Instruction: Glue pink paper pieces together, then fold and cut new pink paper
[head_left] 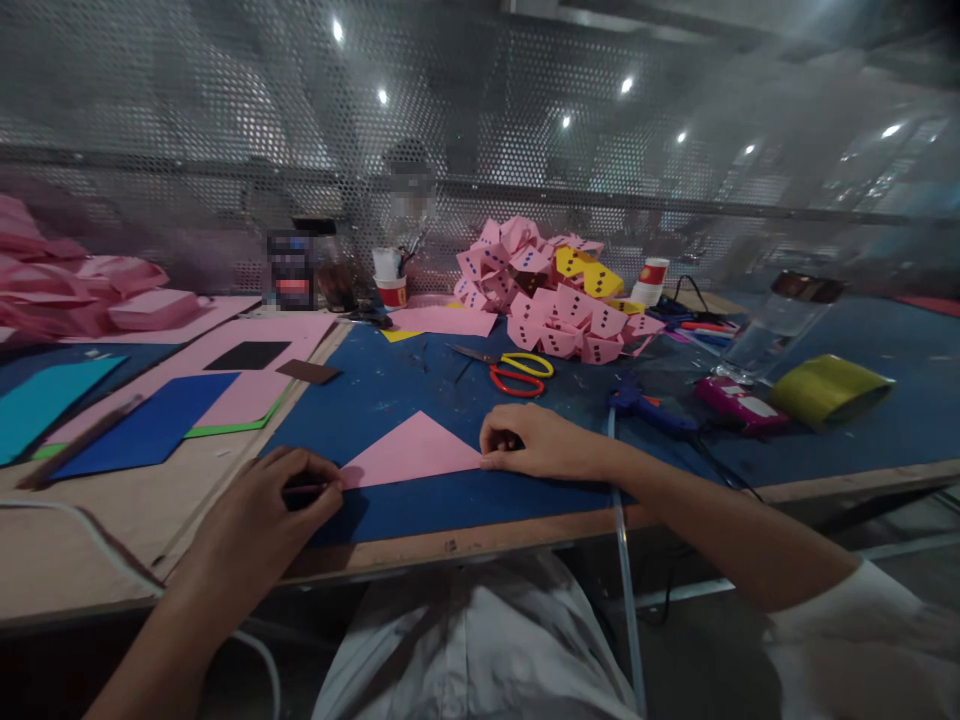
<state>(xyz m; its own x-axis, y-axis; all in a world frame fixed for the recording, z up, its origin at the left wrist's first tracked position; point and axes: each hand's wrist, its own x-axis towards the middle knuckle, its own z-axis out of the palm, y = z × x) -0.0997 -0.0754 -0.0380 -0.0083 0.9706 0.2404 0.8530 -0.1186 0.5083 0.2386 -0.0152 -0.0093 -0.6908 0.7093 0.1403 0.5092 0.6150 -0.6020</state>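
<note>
A pink paper triangle (417, 452) lies on the blue table top in front of me, its peak pointing away and its long edge toward me. My left hand (281, 500) pinches the left corner between thumb and fingers. At the right corner, my right hand (536, 443) is closed with thumb and curled fingers on the paper's tip. Just beyond the triangle rest scissors (517, 372) with one red and one yellow handle loop, blades to the left.
Behind the scissors is a pile of folded pink paper pieces (555, 290) with dark dots. Right of my right hand lie a blue glue gun (652, 408), a magenta device (742, 405) and a clear bottle (784, 325). A blue sheet (150, 425) and a pen-like stick (86, 445) lie left.
</note>
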